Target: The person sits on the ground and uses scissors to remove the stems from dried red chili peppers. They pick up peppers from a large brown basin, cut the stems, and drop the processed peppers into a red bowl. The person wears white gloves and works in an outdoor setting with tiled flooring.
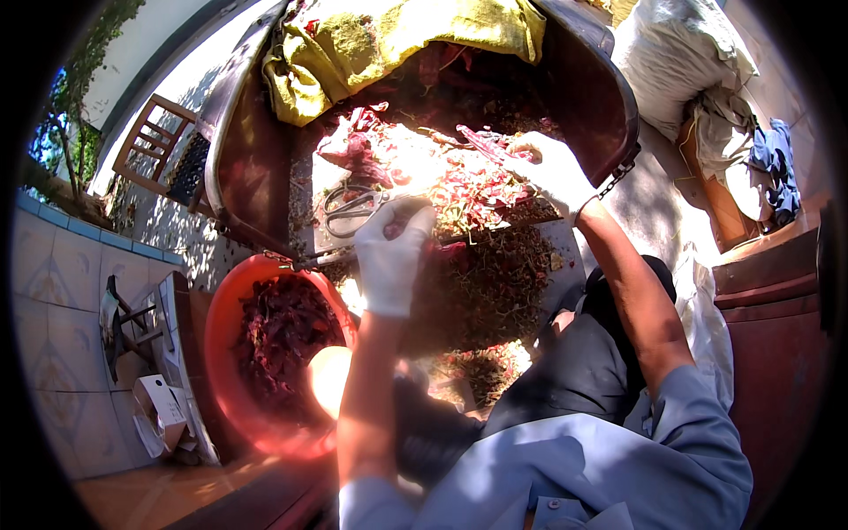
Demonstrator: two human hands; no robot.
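My right hand (550,169), in a white glove, pinches a dried red chili pepper (478,142) above the bed of a metal cart (248,146). Below it lies a sunlit heap of red chili pieces and pale stems (477,189). The white-gloved left hand (392,265) is raised near the bed's front edge with its fingers curled. Something small and reddish shows at these fingers, but whether it is gripped is unclear. Just beyond that hand, a pair of scissors (348,211) rests on the bed. More dried chilies (281,344) fill a red plastic basin (222,324) at lower left.
A yellow woven sack (391,50) drapes over the far chilies. Chains (617,175) hang at the bed's corners. Stem scraps (510,285) cover the lowered tailgate before my knees. A wooden chair (149,142) stands left, a bulky white sack (676,63) right.
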